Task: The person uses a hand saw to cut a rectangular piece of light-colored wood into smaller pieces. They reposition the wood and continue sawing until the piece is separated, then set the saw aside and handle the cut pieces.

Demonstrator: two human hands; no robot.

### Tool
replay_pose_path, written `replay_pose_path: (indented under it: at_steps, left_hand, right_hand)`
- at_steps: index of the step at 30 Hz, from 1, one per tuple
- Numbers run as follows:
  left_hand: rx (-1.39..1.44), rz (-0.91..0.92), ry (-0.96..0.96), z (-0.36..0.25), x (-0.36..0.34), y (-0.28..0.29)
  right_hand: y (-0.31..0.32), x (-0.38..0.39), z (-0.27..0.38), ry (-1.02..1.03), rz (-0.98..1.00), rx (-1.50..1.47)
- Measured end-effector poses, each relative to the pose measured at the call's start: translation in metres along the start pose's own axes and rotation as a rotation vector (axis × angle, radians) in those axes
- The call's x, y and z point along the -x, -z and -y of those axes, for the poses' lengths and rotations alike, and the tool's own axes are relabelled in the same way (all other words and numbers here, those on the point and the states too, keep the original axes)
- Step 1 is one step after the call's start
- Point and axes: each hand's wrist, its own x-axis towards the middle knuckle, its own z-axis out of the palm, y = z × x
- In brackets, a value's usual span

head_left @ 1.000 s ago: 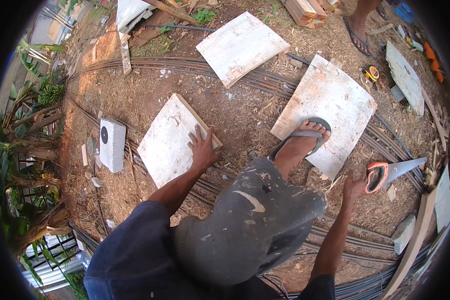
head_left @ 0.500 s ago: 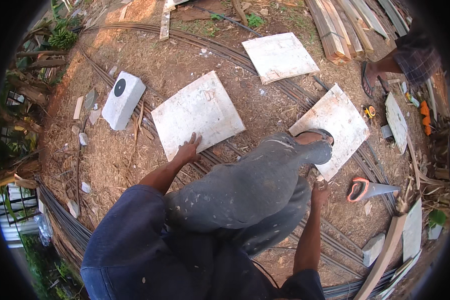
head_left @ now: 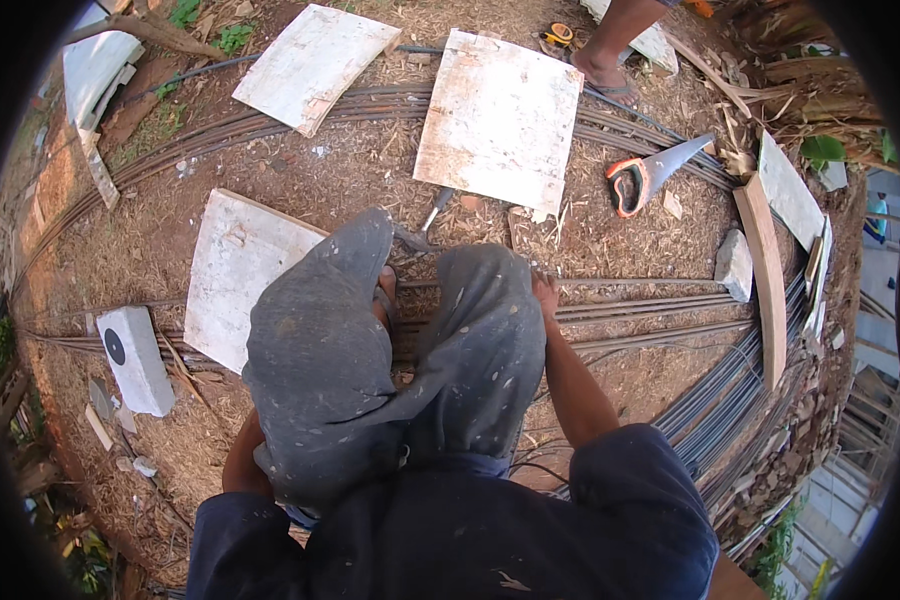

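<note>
My right hand (head_left: 545, 292) is low beside my right knee, partly covered by the trouser leg. Its fingers do not show well enough to tell whether it grips anything. My left forearm goes down behind my left thigh, and the hand itself is hidden. Between my knees a hammer (head_left: 417, 238) lies on the ground, its handle running toward a stained white square panel (head_left: 500, 120). A second white panel (head_left: 240, 265) lies by my left leg, partly covered by it. A handsaw (head_left: 650, 178) with an orange and black handle rests on the ground at the right.
A third panel (head_left: 315, 65) lies farther off. Long metal rods (head_left: 660, 312) cross the ground. A white block (head_left: 142, 365) with a black disc is at left, a wooden beam (head_left: 765, 280) at right. Another person's foot (head_left: 602, 75) stands near a tape measure (head_left: 560, 34).
The view has turned to the right. My foot has come off the panel onto the ground, and my left hand has left the other panel. The other person's foot is nearer the panel.
</note>
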Motion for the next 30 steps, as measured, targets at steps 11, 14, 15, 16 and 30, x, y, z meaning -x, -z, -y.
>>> replay_pose_path:
  at_steps: [11,14,15,16,30]
  left_hand:
    - [0.06,-0.1,0.034,-0.011,0.013,-0.019]
    - [0.098,-0.135,0.013,-0.017,0.007,-0.031]
    - [0.112,-0.15,0.013,-0.017,0.005,-0.035]
    - [0.118,-0.164,0.029,-0.018,0.004,-0.039]
    - [0.275,-0.383,0.075,-0.006,0.021,-0.063]
  right_hand:
    - [0.072,-0.007,0.043,-0.181,0.151,-0.107]
    - [0.117,-0.034,0.069,-0.191,-0.055,-0.25]
    - [0.132,-0.045,0.083,-0.173,-0.151,-0.272]
    - [0.145,-0.056,0.101,0.029,-0.185,-0.358]
    - [0.063,-0.091,0.228,0.919,0.045,0.475]
